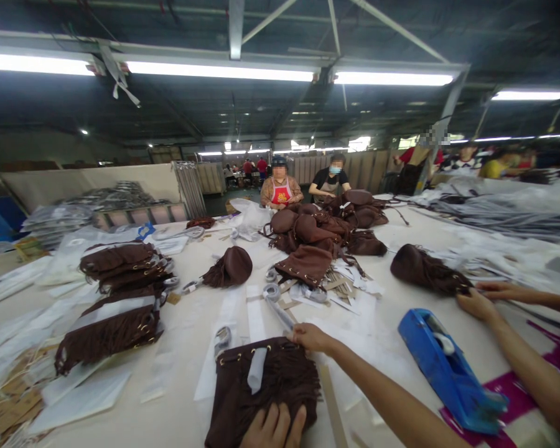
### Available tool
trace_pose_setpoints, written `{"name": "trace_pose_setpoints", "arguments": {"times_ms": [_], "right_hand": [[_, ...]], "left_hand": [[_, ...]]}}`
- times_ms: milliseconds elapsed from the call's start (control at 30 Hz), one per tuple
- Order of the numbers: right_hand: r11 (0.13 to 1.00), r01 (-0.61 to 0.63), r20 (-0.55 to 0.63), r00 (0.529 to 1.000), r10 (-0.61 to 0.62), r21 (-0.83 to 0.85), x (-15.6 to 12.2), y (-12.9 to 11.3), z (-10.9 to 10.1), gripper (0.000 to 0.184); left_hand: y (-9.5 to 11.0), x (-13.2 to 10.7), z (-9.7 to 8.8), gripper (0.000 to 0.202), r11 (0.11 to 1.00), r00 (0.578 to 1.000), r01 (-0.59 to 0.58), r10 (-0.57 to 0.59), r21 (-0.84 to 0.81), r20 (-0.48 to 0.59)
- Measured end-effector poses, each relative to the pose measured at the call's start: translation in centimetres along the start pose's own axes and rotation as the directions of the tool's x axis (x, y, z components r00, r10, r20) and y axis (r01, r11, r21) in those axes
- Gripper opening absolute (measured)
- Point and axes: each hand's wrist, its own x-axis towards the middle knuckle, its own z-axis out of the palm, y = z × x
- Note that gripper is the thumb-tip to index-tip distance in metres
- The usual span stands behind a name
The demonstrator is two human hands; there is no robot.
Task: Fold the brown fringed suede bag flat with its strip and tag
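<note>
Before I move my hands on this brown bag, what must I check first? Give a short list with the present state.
1. Left hand flat on the brown fringed bag: ok.
2. Right hand at the bag's top edge; grip on anything: cannot tell.
3. White strip lying on the bag, free of both hands: ok.
4. Blue tape dispenser apart from the right hand: ok.
5. Co-worker's hands away, at another bag: ok.
</note>
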Motion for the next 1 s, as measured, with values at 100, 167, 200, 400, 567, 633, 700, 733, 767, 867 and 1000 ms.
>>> {"name": "trace_pose_setpoints", "arguments": {"times_ms": [100,167,200,400,567,633,700,733,767,867,1000], "right_hand": [[0.998,-0.025,-0.017,1.000,0.026,0.065,-0.2,-0.4,-0.4,0.032],[0.995,-0.042,-0.033,0.998,0.045,0.086,-0.3,-0.7,-0.7,0.036],[0.995,-0.052,-0.045,0.997,0.056,0.086,-0.2,-0.9,-0.8,0.036],[0.997,-0.068,-0.155,0.986,0.062,-0.036,0.8,-1.7,-1.0,0.038],[0.986,-0.049,-0.232,0.973,0.011,-0.157,0.4,-2.6,-0.6,0.022],[0.982,-0.047,-0.252,0.968,-0.001,-0.185,-0.3,-3.0,-0.4,0.016],[0.979,-0.038,-0.270,0.963,-0.018,-0.198,-1.2,-3.1,-0.5,0.014],[0.979,-0.033,-0.290,0.957,-0.028,-0.202,-1.9,-3.0,-0.7,0.015],[0.978,-0.029,-0.316,0.948,-0.038,-0.206,-2.9,-3.0,-0.9,0.017],[0.975,0.019,-0.425,0.898,-0.115,-0.223,-8.0,-3.2,-1.2,0.022],[0.979,0.109,-0.480,0.858,-0.181,-0.175,-16.4,-3.9,1.6,0.022]], "left_hand": [[-2.0,0.6,-1.3,0.035,0.997,0.997,-0.072,0.072,0.032,-0.020],[-2.9,0.8,-1.9,0.032,0.995,0.995,-0.099,0.100,0.019,-0.022],[-3.2,0.8,-2.1,0.029,0.995,0.994,-0.102,0.102,0.003,-0.025],[-3.1,0.7,-1.7,0.015,0.996,0.995,-0.015,0.006,-0.093,-0.101],[-2.6,1.7,-2.5,0.022,0.982,0.998,0.032,-0.042,-0.186,-0.047],[-2.8,2.4,-3.5,0.023,0.972,0.989,0.063,-0.030,-0.225,0.144],[-3.0,3.0,-4.1,0.024,0.964,0.966,0.075,-0.006,-0.255,0.259],[-3.0,3.1,-4.1,0.023,0.960,0.959,0.090,-0.011,-0.265,0.285],[-3.0,3.1,-4.0,0.023,0.955,0.953,0.104,-0.016,-0.276,0.303],[-2.9,2.8,-3.6,0.024,0.943,0.943,0.131,-0.024,-0.305,0.331],[-2.6,2.4,-3.5,0.024,0.949,0.951,0.094,0.003,-0.301,0.308]]}}
